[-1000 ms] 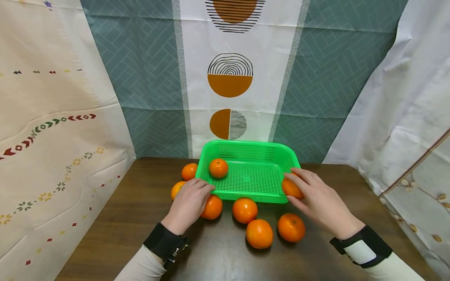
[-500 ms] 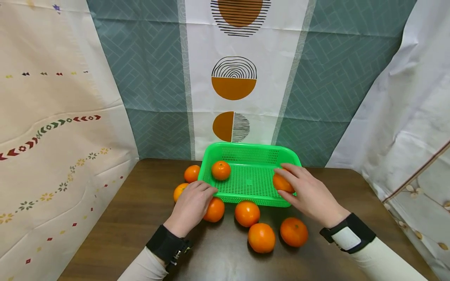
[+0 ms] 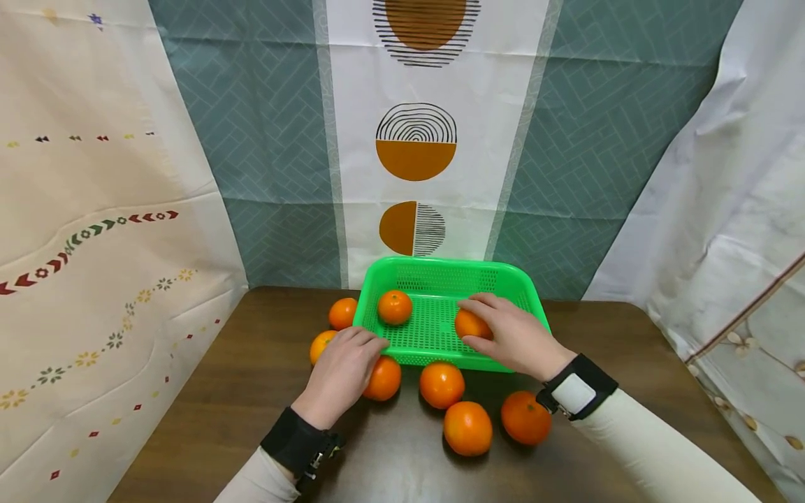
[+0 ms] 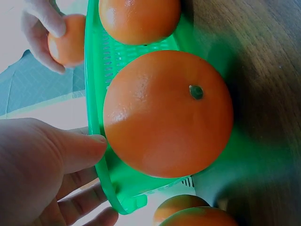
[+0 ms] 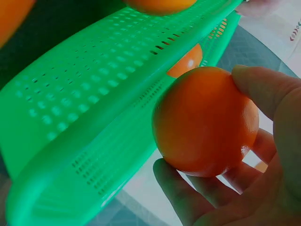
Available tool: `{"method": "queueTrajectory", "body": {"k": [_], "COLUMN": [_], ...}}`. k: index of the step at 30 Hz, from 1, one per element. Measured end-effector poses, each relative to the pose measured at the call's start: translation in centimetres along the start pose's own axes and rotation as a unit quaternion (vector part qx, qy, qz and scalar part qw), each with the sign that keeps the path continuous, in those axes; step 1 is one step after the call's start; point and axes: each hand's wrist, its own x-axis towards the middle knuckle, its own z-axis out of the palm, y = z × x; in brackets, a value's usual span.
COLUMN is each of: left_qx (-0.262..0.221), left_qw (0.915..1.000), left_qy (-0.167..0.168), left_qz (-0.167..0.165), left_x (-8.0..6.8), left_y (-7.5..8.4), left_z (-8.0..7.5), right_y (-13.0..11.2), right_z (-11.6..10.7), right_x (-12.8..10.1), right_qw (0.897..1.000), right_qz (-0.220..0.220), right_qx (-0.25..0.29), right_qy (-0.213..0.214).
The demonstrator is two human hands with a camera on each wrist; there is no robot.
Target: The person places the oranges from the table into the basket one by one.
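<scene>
A green plastic basket stands at the back of the table, with one orange inside on its left. My left hand holds the basket's rim at the near left corner, its thumb on one side of the rim and fingers on the other in the left wrist view. My right hand grips another orange between thumb and fingers, over the right half of the basket. A large orange lies outside the basket wall, close by my left hand.
Loose oranges lie in front of the basket: one in the middle, one nearer and one to the right. Two more, a far orange and a near orange, sit left of it. Cloth hangs behind the wooden table.
My right hand has carried its orange leftward, from the basket's right edge to further inside over the basket. My left hand stays at the rim.
</scene>
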Motion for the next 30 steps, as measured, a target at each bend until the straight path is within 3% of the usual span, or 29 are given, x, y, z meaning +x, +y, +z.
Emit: {"method": "queueTrajectory", "body": {"k": [9, 15, 30], "left_qx": [0.011, 0.007, 0.001], "left_qw": [0.9999, 0.9997, 0.9999], "left_qy": [0.007, 0.021, -0.009], "left_qz": [0.011, 0.015, 0.005], "left_x": [0.2, 0.1, -0.1], "left_y": [-0.2, -0.1, -0.1], "left_z": [-0.2, -0.1, -0.1], "right_y": [-1.3, -2.1, -3.4], "right_z": [0.7, 1.3, 3.8], "right_x": [3.6, 5.3, 7.6], "right_qw": [0.998, 0.997, 0.993], "right_qz": [0.039, 0.025, 0.007], "right_qx": [0.027, 0.016, 0.024], "right_qy": [-0.045, -0.072, -0.115]}}
